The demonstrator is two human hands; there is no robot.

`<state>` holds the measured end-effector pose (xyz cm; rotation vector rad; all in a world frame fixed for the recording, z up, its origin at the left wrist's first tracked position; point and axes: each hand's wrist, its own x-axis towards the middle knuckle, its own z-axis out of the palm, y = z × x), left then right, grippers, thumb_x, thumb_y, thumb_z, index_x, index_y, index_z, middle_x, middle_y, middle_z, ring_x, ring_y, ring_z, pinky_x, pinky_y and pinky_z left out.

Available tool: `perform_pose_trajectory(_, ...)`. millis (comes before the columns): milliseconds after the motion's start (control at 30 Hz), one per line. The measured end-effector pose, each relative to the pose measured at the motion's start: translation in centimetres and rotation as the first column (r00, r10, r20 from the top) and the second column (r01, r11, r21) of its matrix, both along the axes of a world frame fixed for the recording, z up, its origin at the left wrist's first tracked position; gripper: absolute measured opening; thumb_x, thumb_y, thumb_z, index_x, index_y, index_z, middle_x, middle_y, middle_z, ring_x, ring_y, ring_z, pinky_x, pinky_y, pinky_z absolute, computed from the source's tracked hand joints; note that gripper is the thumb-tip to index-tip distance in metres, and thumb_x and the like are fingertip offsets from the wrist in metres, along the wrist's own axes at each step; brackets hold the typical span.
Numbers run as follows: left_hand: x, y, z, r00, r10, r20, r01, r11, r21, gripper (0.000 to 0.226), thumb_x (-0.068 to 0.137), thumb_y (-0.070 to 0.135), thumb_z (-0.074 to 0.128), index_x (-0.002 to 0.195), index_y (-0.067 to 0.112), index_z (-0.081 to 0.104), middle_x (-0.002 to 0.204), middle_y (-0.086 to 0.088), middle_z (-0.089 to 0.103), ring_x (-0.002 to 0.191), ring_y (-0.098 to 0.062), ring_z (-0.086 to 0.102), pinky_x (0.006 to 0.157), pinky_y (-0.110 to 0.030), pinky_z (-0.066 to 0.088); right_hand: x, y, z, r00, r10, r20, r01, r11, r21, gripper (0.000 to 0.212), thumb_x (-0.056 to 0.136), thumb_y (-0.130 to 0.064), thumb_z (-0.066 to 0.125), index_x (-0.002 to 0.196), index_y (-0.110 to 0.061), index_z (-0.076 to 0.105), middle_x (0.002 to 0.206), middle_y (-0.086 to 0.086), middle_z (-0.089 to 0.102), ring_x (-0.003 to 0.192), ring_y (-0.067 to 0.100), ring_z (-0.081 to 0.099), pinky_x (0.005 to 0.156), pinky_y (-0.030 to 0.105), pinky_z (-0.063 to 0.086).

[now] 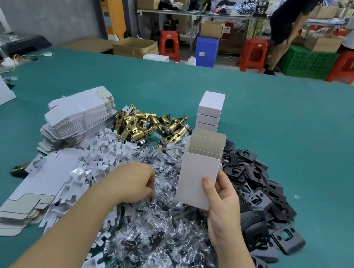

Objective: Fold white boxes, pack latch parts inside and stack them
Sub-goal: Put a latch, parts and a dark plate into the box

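Flat white box blanks are stacked toward the surface's left edge, brass latches just beyond. The left hand curls into the clear-bagged parts, pinching one. The right hand grips an upright open box; closed boxes are stacked behind, black plates to the right.

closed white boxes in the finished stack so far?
3 visible in the stack of closed boxes on the green table: top, middle, bottom. The open box in the right hand covers the stack's base, so more may be hidden.
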<state>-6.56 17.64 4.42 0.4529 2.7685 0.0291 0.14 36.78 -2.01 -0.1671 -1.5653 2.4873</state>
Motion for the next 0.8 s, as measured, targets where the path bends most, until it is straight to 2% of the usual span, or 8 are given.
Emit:
perform_pose_trajectory(133, 0.1, -0.3, -0.4, 1.000, 0.006, 0.023, -0.008, 0.998, 0.055, 0.013, 0.096, 0.017, 0.066, 0.103, 0.026, 0.059, 0.094, 0.010, 0.062, 0.081, -0.008, 0.061, 0.061, -0.022, 0.045, 0.0, 0.0, 0.0, 1.000, 0.008, -0.004, -0.008, 1.000, 0.003, 0.030, 0.080, -0.034, 0.073, 0.107, -0.049, 0.076, 0.115, -0.003, 0.077, 0.102, 0.013, 0.073, 0.078, 0.030, 0.061)
perform_pose_trajectory(300, 0.1, -0.8, -0.4, 0.997, 0.012, 0.081, -0.027, 0.982, 0.186, 0.023, 0.096, 0.017, 0.066, 0.115, 0.027, 0.058, 0.092, 0.011, 0.062, 0.072, -0.002, 0.060, 0.054, -0.015, 0.041, 0.0, 0.0, 0.0, 1.000, 0.010, -0.005, -0.010, 1.000, 0.008, 0.031, 0.079, -0.036, 0.075, 0.108, -0.047, 0.076, 0.115, -0.003, 0.076, 0.103, 0.013, 0.073, 0.079, 0.030, 0.061)
perform_pose_trajectory(367, 0.0, -0.9, -0.1, 0.997, 0.026, 0.077, -0.045, 0.969, 0.244, 0.023, 0.098, 0.015, 0.064, 0.118, 0.027, 0.062, 0.095, 0.011, 0.065, 0.076, -0.003, 0.063, 0.061, -0.018, 0.050, 0.0, -0.1, -0.1, 1.000, 0.008, 0.002, -0.008, 1.000, -0.003, 0.033, 0.077, -0.037, 0.076, 0.110, -0.043, 0.076, 0.115, -0.002, 0.076, 0.103, 0.014, 0.073, 0.078, 0.030, 0.061)
perform_pose_trajectory(433, -0.1, -0.9, 0.4, 0.996, 0.064, 0.063, -0.079, 0.957, 0.281, 0.021, 0.099, 0.013, 0.063, 0.117, 0.025, 0.067, 0.100, 0.011, 0.067, 0.086, -0.006, 0.066, 0.079, -0.026, 0.059, 0.0, -0.1, -0.2, 1.000, 0.005, 0.008, -0.005, 1.000, -0.013, 0.034, 0.078, -0.034, 0.076, 0.111, -0.039, 0.075, 0.115, -0.001, 0.077, 0.102, 0.014, 0.073, 0.076, 0.030, 0.061)
perform_pose_trajectory(500, -0.1, -0.9, 1.0, 0.995, 0.094, 0.038, -0.101, 0.943, 0.318, 0.016, 0.099, 0.014, 0.063, 0.108, 0.025, 0.071, 0.101, 0.010, 0.069, 0.088, -0.004, 0.065, 0.080, -0.023, 0.056, 0.0, -0.1, -0.2, 1.000, 0.008, 0.003, -0.008, 1.000, -0.012, 0.031, 0.079, -0.033, 0.075, 0.110, -0.040, 0.076, 0.114, -0.001, 0.077, 0.101, 0.013, 0.073, 0.076, 0.029, 0.061)
perform_pose_trajectory(600, 0.2, -1.0, 2.6, 0.983, 0.172, -0.066, -0.133, 0.911, 0.391, 0.015, 0.100, 0.018, 0.062, 0.093, 0.031, 0.066, 0.092, 0.013, 0.068, 0.075, -0.001, 0.061, 0.063, -0.014, 0.046, 0.1, -0.1, -0.2, 1.000, 0.007, -0.001, -0.007, 1.000, 0.002, 0.034, 0.080, -0.034, 0.075, 0.114, -0.037, 0.074, 0.115, 0.000, 0.076, 0.101, 0.014, 0.073, 0.076, 0.029, 0.061)
perform_pose_trajectory(700, 1.0, -0.8, 4.9, 0.915, 0.241, -0.324, -0.085, 0.899, 0.430, 0.018, 0.100, 0.021, 0.062, 0.088, 0.033, 0.063, 0.081, 0.021, 0.062, 0.061, -0.001, 0.057, 0.051, -0.012, 0.039, 0.0, -0.1, -0.4, 1.000, 0.020, -0.009, -0.020, 0.999, 0.034, 0.038, 0.082, -0.034, 0.076, 0.120, -0.033, 0.070, 0.116, 0.001, 0.076, 0.103, 0.016, 0.072, 0.076, 0.028, 0.061)
perform_pose_trajectory(800, 2.1, -0.2, 7.4, 0.820, 0.283, -0.498, 0.137, 0.748, 0.650, 0.013, 0.096, 0.015, 0.069, 0.090, 0.025, 0.075, 0.076, 0.018, 0.067, 0.061, 0.001, 0.056, 0.054, -0.010, 0.040, 0.0, -0.3, -0.4, 0.999, 0.050, -0.018, -0.049, 0.997, 0.067, 0.040, 0.083, -0.040, 0.078, 0.122, -0.032, 0.070, 0.118, 0.002, 0.075, 0.105, 0.018, 0.072, 0.078, 0.029, 0.060)
